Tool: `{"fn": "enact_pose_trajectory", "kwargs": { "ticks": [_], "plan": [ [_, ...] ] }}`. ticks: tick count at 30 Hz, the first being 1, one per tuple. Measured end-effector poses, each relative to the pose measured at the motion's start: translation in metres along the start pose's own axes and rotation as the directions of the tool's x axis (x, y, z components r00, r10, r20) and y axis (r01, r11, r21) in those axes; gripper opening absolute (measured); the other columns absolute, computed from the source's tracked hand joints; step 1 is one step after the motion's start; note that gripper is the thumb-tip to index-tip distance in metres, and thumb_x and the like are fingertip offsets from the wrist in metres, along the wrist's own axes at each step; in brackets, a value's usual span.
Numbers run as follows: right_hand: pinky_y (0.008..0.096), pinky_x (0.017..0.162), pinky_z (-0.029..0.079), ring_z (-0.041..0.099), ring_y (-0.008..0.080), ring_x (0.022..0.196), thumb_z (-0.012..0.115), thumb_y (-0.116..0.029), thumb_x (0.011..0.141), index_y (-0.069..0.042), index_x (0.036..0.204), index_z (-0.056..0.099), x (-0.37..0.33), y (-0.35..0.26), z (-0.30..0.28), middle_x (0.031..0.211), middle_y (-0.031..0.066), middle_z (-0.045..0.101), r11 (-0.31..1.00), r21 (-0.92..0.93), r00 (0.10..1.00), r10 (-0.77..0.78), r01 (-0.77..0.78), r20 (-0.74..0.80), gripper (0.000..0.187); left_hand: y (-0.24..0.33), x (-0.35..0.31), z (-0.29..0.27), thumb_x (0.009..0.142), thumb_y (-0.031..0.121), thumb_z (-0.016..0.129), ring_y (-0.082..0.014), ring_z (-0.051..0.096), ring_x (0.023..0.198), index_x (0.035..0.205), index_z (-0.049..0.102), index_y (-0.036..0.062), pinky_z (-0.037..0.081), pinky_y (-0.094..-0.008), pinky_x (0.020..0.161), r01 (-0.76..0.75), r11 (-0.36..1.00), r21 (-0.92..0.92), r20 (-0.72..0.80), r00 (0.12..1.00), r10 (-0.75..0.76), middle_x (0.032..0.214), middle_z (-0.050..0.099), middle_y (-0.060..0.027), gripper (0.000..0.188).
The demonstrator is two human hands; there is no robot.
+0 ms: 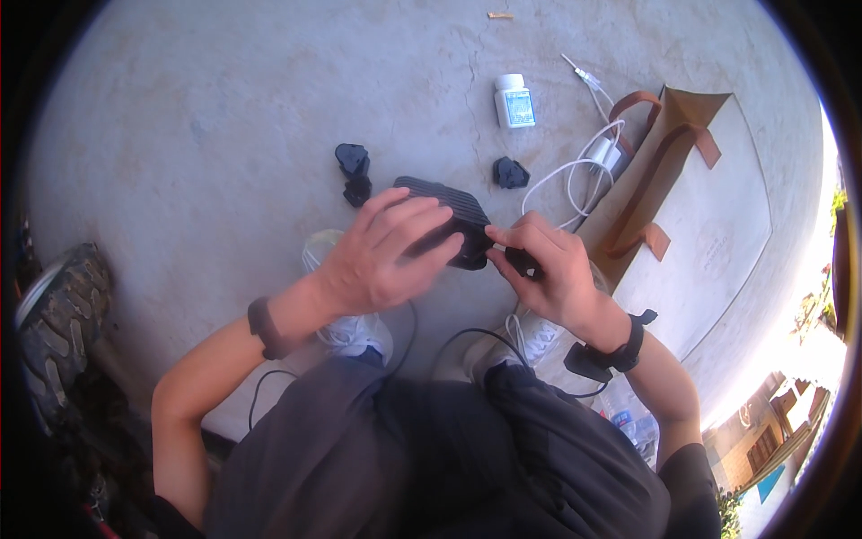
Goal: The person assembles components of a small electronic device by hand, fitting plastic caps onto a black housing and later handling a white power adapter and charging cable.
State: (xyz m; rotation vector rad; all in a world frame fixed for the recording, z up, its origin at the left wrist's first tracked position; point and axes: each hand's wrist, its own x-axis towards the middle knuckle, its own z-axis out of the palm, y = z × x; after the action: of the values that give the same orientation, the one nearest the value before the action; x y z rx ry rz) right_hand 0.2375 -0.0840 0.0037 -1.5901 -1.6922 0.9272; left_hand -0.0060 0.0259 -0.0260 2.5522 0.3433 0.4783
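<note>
**Over the grey floor (224, 117), close handwork at a ridged black case (462, 208)**

Across the right side of the floor, a white bag (709, 238) with brown handles lies with its open mouth toward the hands. At the far left edge stands a treaded black tyre (63, 319). Two white shoes (355, 334) flank the middle, partly covered by the arms.

The left hand (382, 247) reaches over the case from the left; its grip is closed about it, fingers across the ridged top and thumb lower down. The right hand (557, 274) is at the case's right end — its grip a pinch, thumb and forefinger meeting there. The case sits between both hands, in front of the shoes; whether it touches the floor I cannot tell.

Near the bag's mouth lies a looped white cable with a small block (603, 156). To its left is a white bottle (514, 103) with a blue label. Smaller still, black pieces lie left (353, 160) and right (511, 172) beyond the case, and a small dark piece (523, 262) shows between the right thumb and curled fingers — partly hidden. Smallest, a tan scrap (501, 15) lies at the top.
</note>
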Motion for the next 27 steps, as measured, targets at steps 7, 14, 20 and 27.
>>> {"fn": "enact_pose_trajectory", "kwargs": {
  "ticks": [7,14,20,27],
  "plan": [
    [0.0371,0.058,0.051,0.063,0.0258,0.067,0.080,0.000,0.083,-0.008,0.107,0.073,0.002,0.003,-0.002,0.083,0.0081,0.058,1.000,0.007,0.999,-0.005,0.005,-0.032,0.026,-0.005,0.000,0.002,0.075,0.007,0.076,-0.0322,0.053,0.130,0.127,0.070,0.0139,0.045,-0.0520,0.112,-0.008,0.999,-0.051,-0.004,1.000,0.008,0.136,0.056,-0.0122,0.052],
    [0.0260,0.066,0.047,0.059,0.0082,0.075,0.077,-0.009,0.094,-0.008,0.122,0.068,-0.005,0.000,0.009,0.086,0.0029,0.060,0.831,0.378,0.908,0.414,-0.408,0.070,0.029,-0.011,-0.006,0.010,0.075,0.010,0.075,-0.0312,0.053,0.130,0.127,0.071,0.0158,0.045,-0.0521,0.113,-0.063,0.997,-0.051,-0.038,0.997,0.061,0.138,0.055,-0.0121,0.052],
    [0.0227,0.068,0.045,0.055,0.0051,0.077,0.071,-0.014,0.100,-0.007,0.134,0.062,-0.007,0.005,0.012,0.088,0.0003,0.062,0.591,0.576,0.817,0.497,-0.565,0.292,0.036,-0.011,-0.006,0.010,0.076,0.011,0.074,-0.0309,0.053,0.130,0.125,0.072,0.0165,0.045,-0.0515,0.113,-0.084,0.996,-0.012,-0.047,0.995,0.083,0.137,0.056,-0.0116,0.049],
    [0.0219,0.070,0.046,0.055,0.0037,0.079,0.068,-0.012,0.102,-0.006,0.131,0.066,-0.008,0.005,0.018,0.093,-0.0012,0.065,0.494,0.626,0.774,0.552,-0.604,0.311,0.030,-0.012,-0.004,0.011,0.077,0.011,0.073,-0.0313,0.053,0.129,0.124,0.072,0.0167,0.046,-0.0513,0.112,-0.094,0.996,0.007,-0.050,0.994,0.094,0.137,0.057,-0.0116,0.048]
  ]
}}
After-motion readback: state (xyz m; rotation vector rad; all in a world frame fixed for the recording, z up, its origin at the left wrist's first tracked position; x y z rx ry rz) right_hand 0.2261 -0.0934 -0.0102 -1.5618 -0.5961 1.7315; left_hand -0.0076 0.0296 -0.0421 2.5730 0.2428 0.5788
